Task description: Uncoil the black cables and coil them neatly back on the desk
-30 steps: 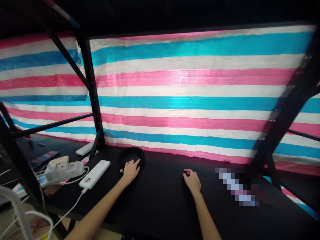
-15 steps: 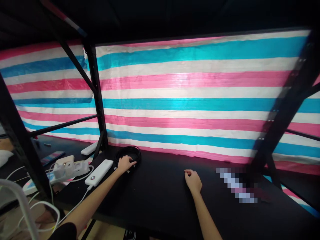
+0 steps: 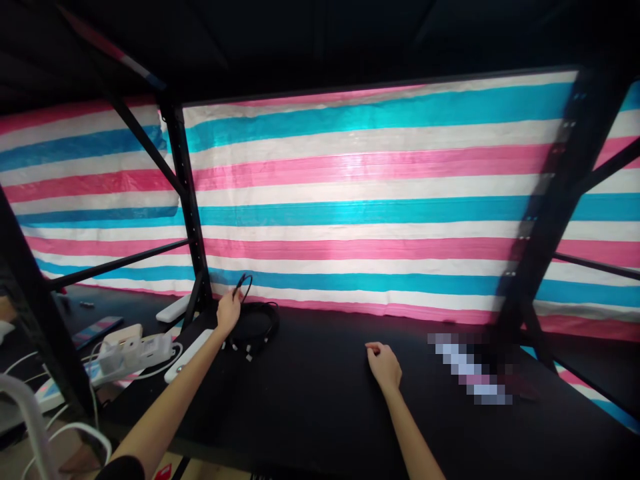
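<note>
My left hand [image 3: 229, 312] is closed on a black cable [image 3: 249, 281], lifting a loop of it above the shelf near the back left. Below and just right of that hand lies a coil of black cables [image 3: 273, 323] with several small plugs [image 3: 249, 358] at its front. A white power bank [image 3: 193, 353] sits beside the coil, partly covered by my left forearm. My right hand [image 3: 385, 367] rests on the black shelf [image 3: 310, 400] with its fingers curled; whether anything is inside them is hidden.
Black metal posts [image 3: 185, 187] stand left and right, with a striped sheet [image 3: 360, 220] behind. At the left are a power strip [image 3: 50, 395] with chargers, white cables and another white power bank [image 3: 173, 309]. A blurred-out item [image 3: 470, 370] lies at the right.
My left hand has risen from the cable coil and moved slightly left, now with a black cable loop in it. My right hand has stayed in place on the shelf.
</note>
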Available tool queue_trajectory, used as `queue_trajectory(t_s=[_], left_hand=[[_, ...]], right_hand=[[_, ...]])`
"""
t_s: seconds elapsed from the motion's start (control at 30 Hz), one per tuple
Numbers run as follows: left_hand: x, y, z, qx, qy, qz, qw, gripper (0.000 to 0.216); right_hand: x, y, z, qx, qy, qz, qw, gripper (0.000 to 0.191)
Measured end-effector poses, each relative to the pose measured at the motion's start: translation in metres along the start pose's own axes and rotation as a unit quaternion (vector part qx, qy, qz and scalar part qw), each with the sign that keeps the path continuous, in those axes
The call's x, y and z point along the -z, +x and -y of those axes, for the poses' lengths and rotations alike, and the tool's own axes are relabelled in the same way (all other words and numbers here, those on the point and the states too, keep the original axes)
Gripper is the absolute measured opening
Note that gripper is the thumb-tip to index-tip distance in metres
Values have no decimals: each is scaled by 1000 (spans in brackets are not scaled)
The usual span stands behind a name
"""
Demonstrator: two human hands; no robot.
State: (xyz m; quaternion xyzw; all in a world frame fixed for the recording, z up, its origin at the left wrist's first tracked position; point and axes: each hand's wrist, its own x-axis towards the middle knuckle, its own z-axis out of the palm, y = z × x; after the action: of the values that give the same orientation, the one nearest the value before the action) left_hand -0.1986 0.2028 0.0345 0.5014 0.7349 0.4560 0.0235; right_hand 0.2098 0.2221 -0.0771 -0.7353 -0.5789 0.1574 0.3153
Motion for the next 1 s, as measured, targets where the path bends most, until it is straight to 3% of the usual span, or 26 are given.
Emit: queue_trajectory(t_s=[0.17, 0.37, 0.5, 0.63, 0.8, 0.83, 0.87, 0.9, 1.0], left_hand=[[41, 5, -38, -66, -120, -144, 980, 35], [84, -31, -109, -144, -241, -202, 938, 47], [86, -78, -151, -175, -411, -144, 883, 43], [67, -126, -171, -99, -484, -25, 869, 41], [33, -173, -168, -65, -449, 68, 889, 40], [26, -182, -167, -77, -431, 80, 895, 40], [20, -191, -165, -93, -413, 94, 901, 40], [14, -199, -164, -109, -396, 108, 905, 39], [3, -218, -162, -124, -383, 152, 903, 40]], right_hand=[[0, 0, 0, 4, 16, -8, 1000, 25], [5, -3, 6, -16, 50, -11, 999, 24], [12, -3, 16, -65, 92, 1, 994, 29], [32, -10, 35, -90, 198, 57, 974, 50], [82, -70, 60, -24, 390, 205, 898, 84], [91, -87, 63, -5, 491, 267, 829, 82], [100, -105, 66, 0, 567, 286, 773, 76], [106, -121, 69, 0, 609, 288, 739, 66], [118, -154, 73, -23, 635, 273, 722, 54]])
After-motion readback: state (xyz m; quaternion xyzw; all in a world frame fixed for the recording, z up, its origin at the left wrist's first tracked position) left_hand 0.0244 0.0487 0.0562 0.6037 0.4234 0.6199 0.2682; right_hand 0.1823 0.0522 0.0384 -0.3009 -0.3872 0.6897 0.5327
